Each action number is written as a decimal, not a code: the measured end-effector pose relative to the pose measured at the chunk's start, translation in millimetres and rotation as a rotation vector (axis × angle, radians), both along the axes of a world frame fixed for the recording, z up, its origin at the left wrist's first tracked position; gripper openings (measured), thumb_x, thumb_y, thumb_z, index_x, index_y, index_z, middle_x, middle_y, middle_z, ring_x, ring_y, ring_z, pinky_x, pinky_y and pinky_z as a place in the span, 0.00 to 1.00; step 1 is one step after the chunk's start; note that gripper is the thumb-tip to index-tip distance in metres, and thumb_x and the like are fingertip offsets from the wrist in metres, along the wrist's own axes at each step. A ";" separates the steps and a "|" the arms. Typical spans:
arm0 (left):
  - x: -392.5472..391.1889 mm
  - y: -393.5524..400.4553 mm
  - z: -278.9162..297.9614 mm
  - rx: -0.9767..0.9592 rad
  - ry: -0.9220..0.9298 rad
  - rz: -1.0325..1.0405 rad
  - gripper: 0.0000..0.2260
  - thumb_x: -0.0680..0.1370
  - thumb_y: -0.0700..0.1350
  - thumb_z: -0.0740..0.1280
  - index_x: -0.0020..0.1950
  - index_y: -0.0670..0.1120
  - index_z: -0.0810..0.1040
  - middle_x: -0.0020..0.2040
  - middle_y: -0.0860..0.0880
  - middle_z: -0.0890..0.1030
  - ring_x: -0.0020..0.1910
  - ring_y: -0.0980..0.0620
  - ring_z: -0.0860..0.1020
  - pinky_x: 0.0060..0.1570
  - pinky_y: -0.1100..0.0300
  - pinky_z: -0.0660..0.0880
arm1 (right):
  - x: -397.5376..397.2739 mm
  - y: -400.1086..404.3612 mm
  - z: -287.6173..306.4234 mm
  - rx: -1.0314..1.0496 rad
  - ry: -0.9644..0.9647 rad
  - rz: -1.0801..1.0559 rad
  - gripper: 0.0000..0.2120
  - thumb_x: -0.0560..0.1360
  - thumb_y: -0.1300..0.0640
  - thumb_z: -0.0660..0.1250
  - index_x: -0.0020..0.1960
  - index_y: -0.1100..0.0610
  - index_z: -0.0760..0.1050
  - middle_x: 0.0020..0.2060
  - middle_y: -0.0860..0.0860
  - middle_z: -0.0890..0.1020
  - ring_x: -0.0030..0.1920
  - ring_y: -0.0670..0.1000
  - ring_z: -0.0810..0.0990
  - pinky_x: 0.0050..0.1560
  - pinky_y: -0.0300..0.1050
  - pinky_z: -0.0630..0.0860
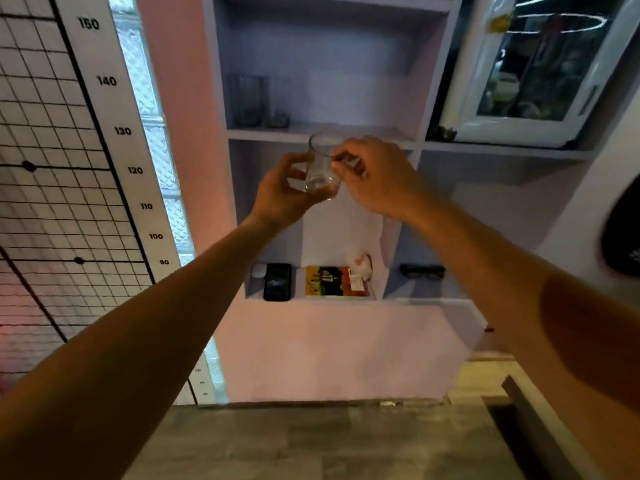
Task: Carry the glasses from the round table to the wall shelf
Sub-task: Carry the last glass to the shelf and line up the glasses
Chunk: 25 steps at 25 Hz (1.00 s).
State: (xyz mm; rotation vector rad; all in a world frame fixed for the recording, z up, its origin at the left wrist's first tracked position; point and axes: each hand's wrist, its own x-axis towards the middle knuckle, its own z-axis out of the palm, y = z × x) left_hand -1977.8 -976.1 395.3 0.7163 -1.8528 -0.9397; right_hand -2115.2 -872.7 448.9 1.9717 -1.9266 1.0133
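Two hands around clear cylindrical glass [322, 166]

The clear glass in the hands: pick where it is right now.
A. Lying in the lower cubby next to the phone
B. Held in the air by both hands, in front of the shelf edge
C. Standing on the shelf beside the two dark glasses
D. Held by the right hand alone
B: the clear glass is gripped between the left hand and the right hand, in front of the shelf, not set down.
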 end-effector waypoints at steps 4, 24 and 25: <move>-44.5 -44.0 40.6 -0.102 0.068 0.201 0.30 0.65 0.57 0.78 0.62 0.50 0.73 0.52 0.55 0.78 0.48 0.58 0.78 0.42 0.69 0.73 | -48.0 -63.4 43.0 -0.088 0.041 0.082 0.12 0.79 0.51 0.64 0.58 0.55 0.78 0.53 0.56 0.81 0.49 0.54 0.81 0.52 0.47 0.79; -82.7 -133.8 65.0 -0.449 -0.352 0.509 0.15 0.74 0.59 0.69 0.54 0.49 0.78 0.49 0.50 0.85 0.45 0.50 0.83 0.47 0.55 0.80 | -84.7 -200.4 50.2 -0.081 -0.250 0.145 0.15 0.80 0.53 0.63 0.67 0.49 0.70 0.53 0.52 0.79 0.49 0.48 0.76 0.53 0.42 0.76; -83.5 -135.1 64.5 -0.457 -0.374 0.495 0.16 0.75 0.59 0.68 0.55 0.50 0.78 0.50 0.50 0.85 0.46 0.50 0.83 0.48 0.54 0.81 | -85.4 -202.0 48.8 -0.081 -0.285 0.124 0.17 0.80 0.54 0.62 0.68 0.49 0.68 0.50 0.50 0.78 0.46 0.47 0.75 0.51 0.41 0.75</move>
